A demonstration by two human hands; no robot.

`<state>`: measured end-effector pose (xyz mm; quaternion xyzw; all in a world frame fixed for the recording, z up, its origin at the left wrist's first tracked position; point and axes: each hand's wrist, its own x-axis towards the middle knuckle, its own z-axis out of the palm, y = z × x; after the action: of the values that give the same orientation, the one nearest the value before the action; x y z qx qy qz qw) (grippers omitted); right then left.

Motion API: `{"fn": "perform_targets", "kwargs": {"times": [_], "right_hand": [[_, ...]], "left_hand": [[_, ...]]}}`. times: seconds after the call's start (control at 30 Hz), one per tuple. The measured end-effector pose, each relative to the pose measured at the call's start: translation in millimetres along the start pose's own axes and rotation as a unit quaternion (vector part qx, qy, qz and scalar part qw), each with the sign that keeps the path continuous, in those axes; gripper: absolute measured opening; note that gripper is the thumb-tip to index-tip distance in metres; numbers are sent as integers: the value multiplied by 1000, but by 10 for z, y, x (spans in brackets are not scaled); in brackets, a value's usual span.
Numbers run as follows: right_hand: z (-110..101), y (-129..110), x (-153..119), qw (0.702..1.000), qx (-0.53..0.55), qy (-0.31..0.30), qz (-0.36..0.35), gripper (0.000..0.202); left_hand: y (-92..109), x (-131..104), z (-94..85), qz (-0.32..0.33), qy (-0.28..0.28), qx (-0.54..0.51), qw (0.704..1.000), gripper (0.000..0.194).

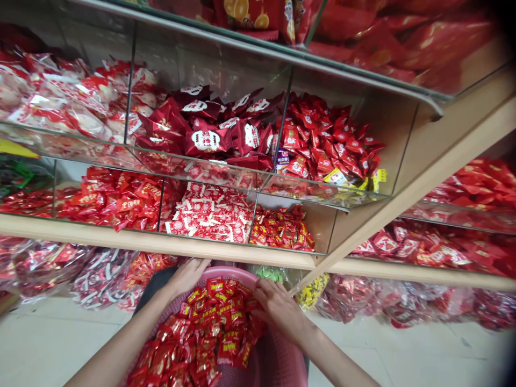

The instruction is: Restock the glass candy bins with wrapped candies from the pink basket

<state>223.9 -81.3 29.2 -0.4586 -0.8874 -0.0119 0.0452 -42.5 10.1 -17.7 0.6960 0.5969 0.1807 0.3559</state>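
Observation:
A pink plastic basket (282,357) stands low in front of the shelf, with many red wrapped candies (209,328) inside, heaped toward its left side. My left hand (187,277) is at the basket's far left rim, its fingertips by the shelf's bottom edge; what it holds, if anything, is hidden. My right hand (278,309) curls at the far right rim, fingers bent inward over the candies. Just above the basket, a shelf compartment holds small red and yellow candies (282,228). Beside it are red and white candies (212,212).
Clear dividers split the shelf into compartments of red packets (116,196) and dark red packets (209,131). A slanting wooden panel (387,215) rises at the right. Clear plastic bags of sweets (346,295) lie below on the tiled floor (427,349).

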Motion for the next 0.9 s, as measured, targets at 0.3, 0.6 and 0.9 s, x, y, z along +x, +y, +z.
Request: {"fn": "perform_targets", "kwargs": {"times": [0.3,0.6,0.9], "right_hand": [[-879,528,645,975,75,130,162,27],[-683,683,1137,945,-28,-25,323,35],[-604,864,1104,975,57,-30,215,29]], "left_hand": [[1,-9,6,14,1,-3,1000,61],[-18,-26,-2,22,-8,9,1000,58],[-80,25,40,27,-12,-9,1000,57]]}}
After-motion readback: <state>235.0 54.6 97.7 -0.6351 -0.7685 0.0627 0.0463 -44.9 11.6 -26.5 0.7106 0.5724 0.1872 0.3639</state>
